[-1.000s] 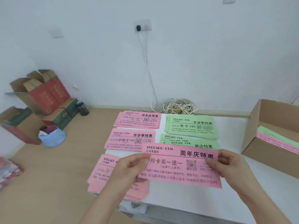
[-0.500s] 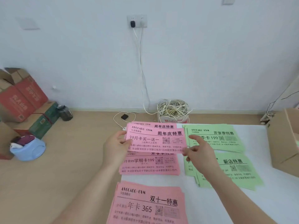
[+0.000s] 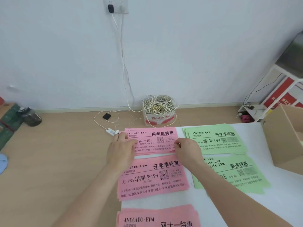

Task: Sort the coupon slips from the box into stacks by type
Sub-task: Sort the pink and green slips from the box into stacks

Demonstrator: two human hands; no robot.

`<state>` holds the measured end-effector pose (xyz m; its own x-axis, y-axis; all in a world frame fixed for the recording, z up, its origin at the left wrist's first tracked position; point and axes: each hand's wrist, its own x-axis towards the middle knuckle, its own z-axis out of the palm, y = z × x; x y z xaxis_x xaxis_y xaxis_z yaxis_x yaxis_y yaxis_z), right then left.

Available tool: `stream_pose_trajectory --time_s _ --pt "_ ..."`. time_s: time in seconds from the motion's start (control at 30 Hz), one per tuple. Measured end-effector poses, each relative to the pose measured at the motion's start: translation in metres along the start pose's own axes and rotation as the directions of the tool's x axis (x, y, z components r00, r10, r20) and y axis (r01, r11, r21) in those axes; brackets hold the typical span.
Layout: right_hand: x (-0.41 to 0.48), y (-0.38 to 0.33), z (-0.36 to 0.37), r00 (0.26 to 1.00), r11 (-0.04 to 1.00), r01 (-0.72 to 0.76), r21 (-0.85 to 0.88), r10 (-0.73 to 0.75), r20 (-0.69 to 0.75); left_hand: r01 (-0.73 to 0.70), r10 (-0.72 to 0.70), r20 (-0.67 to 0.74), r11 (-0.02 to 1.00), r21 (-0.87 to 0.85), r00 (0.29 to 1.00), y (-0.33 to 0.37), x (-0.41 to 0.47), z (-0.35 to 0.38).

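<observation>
White tabletop (image 3: 270,203) lies bare rightward — both hands' fingers (image 3: 131,142) press flat the far pink stack's (image 3: 157,135) side edges.

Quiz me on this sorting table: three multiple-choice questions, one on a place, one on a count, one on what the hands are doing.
1. The cardboard box sits:
A. right of the stacks
B. left of them
C. on them

2. How many green stacks?
A. one
B. two
C. four

3. The hands are:
A. lifted clear
B. pressing on the far pink stack
C. inside the box

Answers:
1 A, it stands at the table's right edge.
2 B, far green stack and near green stack.
3 B, left hand and right hand rest on that stack's ends.
</observation>
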<state>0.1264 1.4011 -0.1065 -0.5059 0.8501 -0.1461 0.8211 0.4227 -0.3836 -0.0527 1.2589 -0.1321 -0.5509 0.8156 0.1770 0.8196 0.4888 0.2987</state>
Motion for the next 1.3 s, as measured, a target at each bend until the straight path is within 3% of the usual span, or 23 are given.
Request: stream_pose_trajectory --time_s 0.07,0.17,0.23,0.33,0.43,0.53,0.63,0.8,0.97,1.2,1.3 --pt "-0.001 0.001 0.001 1.0 0.993 0.027 -0.111 -0.026 0.011 -0.091 0.087 0.083 0.994 0.053 0.993 0.007 -0.002 0.001" --pt "-0.002 -0.001 -0.003 0.996 0.973 0.066 -0.222 -0.05 0.077 -0.091 0.074 0.163 0.99 0.105 0.984 0.016 0.001 -0.001" --pt "-0.005 -0.004 -0.01 0.99 0.982 0.078 -0.174 -0.056 0.132 -0.064 0.037 0.208 0.99 0.127 0.977 0.02 0.003 -0.005" --pt "-0.021 0.006 -0.033 0.996 0.997 0.072 0.016 -0.073 0.059 -0.033 -0.001 0.257 0.991 0.129 0.967 0.03 0.006 -0.012" --pt "-0.05 0.038 -0.07 0.991 0.981 0.127 0.148 -0.121 -0.049 -0.032 0.032 0.165 0.999 0.0 0.986 0.055 0.002 -0.022" --pt "-0.08 0.085 -0.113 0.965 0.981 0.189 0.032 -0.18 -0.191 -0.122 0.14 0.09 0.975 -0.186 0.986 0.101 -0.007 -0.037" --pt "-0.099 0.143 -0.152 0.938 0.983 0.141 -0.115 -0.17 -0.301 -0.295 0.323 0.041 0.905 -0.307 0.946 0.158 -0.019 -0.043" --pt "-0.101 0.244 -0.199 0.973 0.88 -0.204 -0.43 0.135 -0.186 -0.563 0.576 -0.046 0.774 -0.289 0.816 0.27 -0.026 -0.02" --pt "-0.095 0.321 -0.195 0.984 0.893 -0.174 -0.416 0.138 -0.115 -0.614 0.616 -0.112 0.718 -0.329 0.78 0.401 -0.029 0.014" --pt "-0.1 0.36 -0.204 0.984 0.96 0.065 -0.272 -0.107 -0.141 -0.617 0.642 0.205 0.767 -0.178 0.739 0.511 0.031 0.053" --pt "-0.077 0.391 -0.251 0.993 0.991 0.003 -0.133 -0.018 -0.117 -0.687 0.623 0.427 0.726 -0.006 0.655 0.55 0.074 0.072"
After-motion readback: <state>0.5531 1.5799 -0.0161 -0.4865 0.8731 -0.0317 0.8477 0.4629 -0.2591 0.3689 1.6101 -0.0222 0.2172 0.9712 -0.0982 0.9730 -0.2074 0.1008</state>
